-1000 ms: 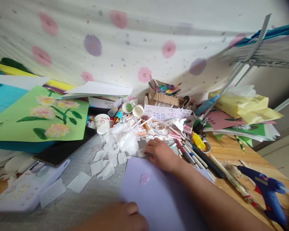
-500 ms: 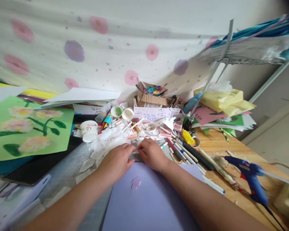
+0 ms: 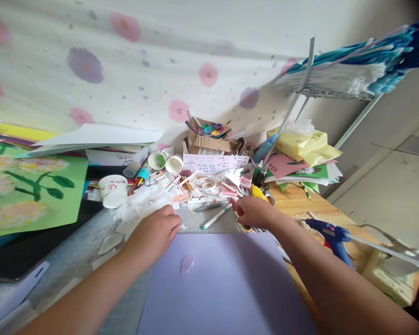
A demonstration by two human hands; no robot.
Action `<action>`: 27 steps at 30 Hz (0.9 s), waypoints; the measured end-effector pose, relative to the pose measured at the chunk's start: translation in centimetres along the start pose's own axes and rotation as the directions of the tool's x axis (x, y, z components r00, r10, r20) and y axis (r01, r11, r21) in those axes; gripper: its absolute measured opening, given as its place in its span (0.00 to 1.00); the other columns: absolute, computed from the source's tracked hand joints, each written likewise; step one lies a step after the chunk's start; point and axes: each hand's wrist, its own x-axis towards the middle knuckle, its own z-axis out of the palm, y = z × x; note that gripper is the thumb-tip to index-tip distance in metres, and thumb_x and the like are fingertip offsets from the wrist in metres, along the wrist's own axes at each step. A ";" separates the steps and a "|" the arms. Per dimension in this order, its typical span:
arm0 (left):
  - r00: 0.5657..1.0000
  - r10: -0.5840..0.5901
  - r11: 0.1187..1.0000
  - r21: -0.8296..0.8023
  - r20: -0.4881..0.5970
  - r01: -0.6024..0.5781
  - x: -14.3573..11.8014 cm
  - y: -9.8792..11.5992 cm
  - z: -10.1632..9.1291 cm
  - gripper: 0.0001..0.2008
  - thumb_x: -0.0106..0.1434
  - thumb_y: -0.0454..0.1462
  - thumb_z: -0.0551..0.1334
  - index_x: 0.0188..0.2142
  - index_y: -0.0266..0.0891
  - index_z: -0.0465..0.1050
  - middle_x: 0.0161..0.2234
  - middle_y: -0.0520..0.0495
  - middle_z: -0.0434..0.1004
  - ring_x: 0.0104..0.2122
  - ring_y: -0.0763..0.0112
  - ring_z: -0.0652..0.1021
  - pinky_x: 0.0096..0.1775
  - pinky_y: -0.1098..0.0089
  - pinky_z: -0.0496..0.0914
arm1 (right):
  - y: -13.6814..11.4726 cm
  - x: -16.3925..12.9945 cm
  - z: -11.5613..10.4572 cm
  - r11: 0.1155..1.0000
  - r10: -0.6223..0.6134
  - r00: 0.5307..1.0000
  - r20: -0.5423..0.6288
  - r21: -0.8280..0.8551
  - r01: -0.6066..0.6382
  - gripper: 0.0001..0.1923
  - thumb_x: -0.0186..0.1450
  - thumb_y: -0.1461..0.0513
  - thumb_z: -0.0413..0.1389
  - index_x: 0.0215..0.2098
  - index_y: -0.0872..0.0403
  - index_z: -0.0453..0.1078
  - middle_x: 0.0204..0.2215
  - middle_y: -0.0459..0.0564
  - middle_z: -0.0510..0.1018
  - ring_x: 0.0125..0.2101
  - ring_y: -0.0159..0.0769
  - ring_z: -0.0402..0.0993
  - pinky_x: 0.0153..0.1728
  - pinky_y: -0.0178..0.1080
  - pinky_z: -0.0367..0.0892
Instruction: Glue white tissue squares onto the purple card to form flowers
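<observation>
A lilac sheet of paper (image 3: 226,284) lies in front of me with a small pink blob (image 3: 187,264) on it. My left hand (image 3: 153,232) rests at the sheet's top left corner, fingers curled beside white tissue scraps (image 3: 139,207). My right hand (image 3: 253,211) sits at the top right corner among a heap of pens and markers (image 3: 209,204), fingers bent; whether it pinches one I cannot tell. A white marker (image 3: 214,217) lies between the two hands.
A green flower picture (image 3: 24,195) lies at left, paper cups (image 3: 113,190) behind the scraps. A cardboard box of bits (image 3: 209,142) stands at the wall. A blue glue gun (image 3: 331,235) lies at right, paper stacks (image 3: 300,160) and a wire rack (image 3: 335,79) behind it.
My hands have drawn apart: the right one slid right into the pens, the left one shifted slightly left. The view has swung to the right.
</observation>
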 end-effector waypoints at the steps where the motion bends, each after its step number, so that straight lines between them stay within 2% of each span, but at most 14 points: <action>1: 1.000 0.002 1.000 0.000 0.009 -0.002 0.0 0.0 -0.1 0.14 0.64 0.35 0.51 0.30 0.40 0.75 0.33 0.48 0.70 0.34 0.67 0.73 0.37 0.69 0.63 | -0.2 -0.3 0.4 1.000 0.014 1.000 0.005 -0.022 -0.014 0.03 0.52 0.67 0.58 0.26 0.55 0.72 0.25 0.54 0.78 0.29 0.45 0.75 0.27 0.37 0.60; 5: 0.998 -0.004 0.999 -0.035 0.056 0.006 -0.3 -0.1 -0.2 0.13 0.63 0.34 0.51 0.30 0.41 0.74 0.31 0.49 0.72 0.33 0.68 0.74 0.35 0.71 0.62 | -1.6 -0.6 1.9 0.997 0.046 0.999 0.002 -0.061 -0.046 0.05 0.53 0.67 0.56 0.29 0.57 0.72 0.29 0.58 0.79 0.33 0.50 0.76 0.30 0.40 0.62; 8: 0.996 -0.037 0.998 -0.050 0.081 0.041 -0.5 -0.5 0.0 0.10 0.61 0.33 0.52 0.29 0.41 0.72 0.28 0.50 0.73 0.31 0.69 0.74 0.32 0.72 0.60 | -1.8 -0.2 2.7 0.998 0.059 0.998 -0.017 -0.026 -0.060 0.08 0.54 0.70 0.53 0.31 0.57 0.71 0.29 0.58 0.79 0.32 0.48 0.76 0.29 0.39 0.61; 13: 0.990 -0.096 0.994 -0.039 0.102 0.101 -0.9 -0.6 -0.2 0.08 0.60 0.34 0.53 0.26 0.41 0.68 0.24 0.52 0.73 0.25 0.70 0.73 0.27 0.72 0.55 | -0.5 0.5 3.4 0.985 0.107 0.991 -0.079 0.143 -0.095 0.14 0.49 0.71 0.54 0.34 0.55 0.71 0.26 0.50 0.77 0.29 0.40 0.73 0.26 0.35 0.57; 15: 0.988 -0.113 0.993 -0.022 0.101 0.116 -1.0 -0.4 -0.5 0.08 0.60 0.35 0.54 0.26 0.41 0.68 0.24 0.51 0.73 0.25 0.69 0.73 0.26 0.72 0.54 | -0.2 0.7 3.0 0.964 0.138 0.983 -0.120 0.245 -0.106 0.13 0.48 0.71 0.55 0.32 0.56 0.72 0.23 0.47 0.76 0.26 0.37 0.71 0.25 0.34 0.56; 18: 0.987 -0.126 0.992 0.000 0.100 0.127 -1.1 -0.1 -1.0 0.09 0.60 0.37 0.54 0.27 0.41 0.69 0.24 0.50 0.74 0.26 0.68 0.73 0.26 0.71 0.53 | -0.7 1.4 1.4 0.895 0.176 0.963 -0.203 0.440 -0.071 0.05 0.53 0.66 0.54 0.29 0.56 0.71 0.20 0.45 0.73 0.22 0.33 0.68 0.24 0.33 0.58; 22: 0.987 -0.132 0.991 -0.013 0.095 0.134 -1.0 -0.1 -1.3 0.11 0.62 0.37 0.53 0.26 0.42 0.71 0.25 0.50 0.76 0.27 0.67 0.74 0.27 0.71 0.55 | -3.7 2.7 -0.7 0.738 0.183 0.932 -0.313 0.670 0.080 0.09 0.58 0.59 0.51 0.33 0.56 0.70 0.24 0.45 0.74 0.21 0.30 0.67 0.23 0.32 0.62; 24: 0.987 -0.128 0.991 -0.023 0.100 0.131 -1.0 -0.2 -1.3 0.11 0.61 0.36 0.52 0.26 0.42 0.71 0.26 0.50 0.76 0.27 0.67 0.74 0.27 0.71 0.55 | -5.5 3.4 -0.6 0.667 0.167 0.917 -0.362 0.727 0.165 0.08 0.57 0.60 0.51 0.32 0.56 0.69 0.26 0.46 0.74 0.23 0.30 0.69 0.25 0.33 0.65; 27: 0.988 -0.109 0.993 -0.033 0.112 0.114 -1.0 -0.3 -1.3 0.10 0.58 0.33 0.53 0.26 0.42 0.72 0.25 0.51 0.76 0.28 0.67 0.75 0.28 0.71 0.55 | -7.6 4.0 1.1 0.600 0.152 0.894 -0.421 0.758 0.255 0.04 0.55 0.63 0.52 0.28 0.55 0.67 0.24 0.45 0.73 0.25 0.31 0.69 0.27 0.34 0.65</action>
